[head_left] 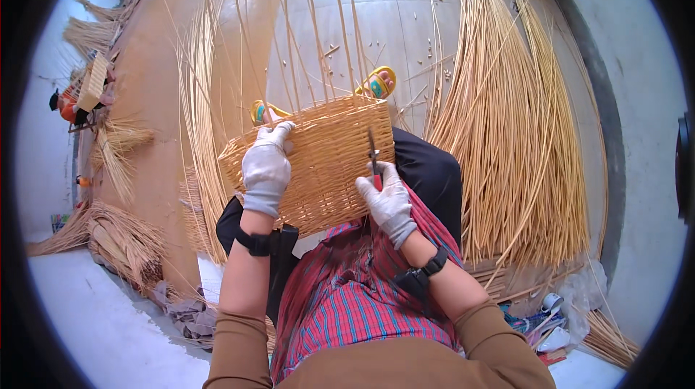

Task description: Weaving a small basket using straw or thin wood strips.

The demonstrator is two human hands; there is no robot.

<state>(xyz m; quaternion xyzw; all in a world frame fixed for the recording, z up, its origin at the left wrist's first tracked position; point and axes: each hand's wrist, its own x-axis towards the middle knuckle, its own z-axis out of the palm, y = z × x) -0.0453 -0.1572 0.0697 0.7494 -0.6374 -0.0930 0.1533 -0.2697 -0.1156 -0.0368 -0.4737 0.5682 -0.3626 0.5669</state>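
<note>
A woven wicker basket (pixel 326 150), boxy and honey-coloured, rests tilted across my lap. Long unwoven stakes rise from its far edge. My left hand (pixel 266 164), in a whitish glove, is closed on the basket's upper left edge. In my gloved right hand (pixel 389 201) is a pair of red-handled shears (pixel 375 164) with dark narrow blades pointing away from me. The blades lie over the basket's right side; whether they touch the weave I cannot tell.
Large bundles of willow rods (pixel 507 135) lie on the right, and a paler bundle (pixel 200 99) on the left. Short offcuts (pixel 331 50) dot the floor ahead. A person in orange (pixel 69 108) works at the far left. Plastic wrap (pixel 585 295) and tools lie at lower right.
</note>
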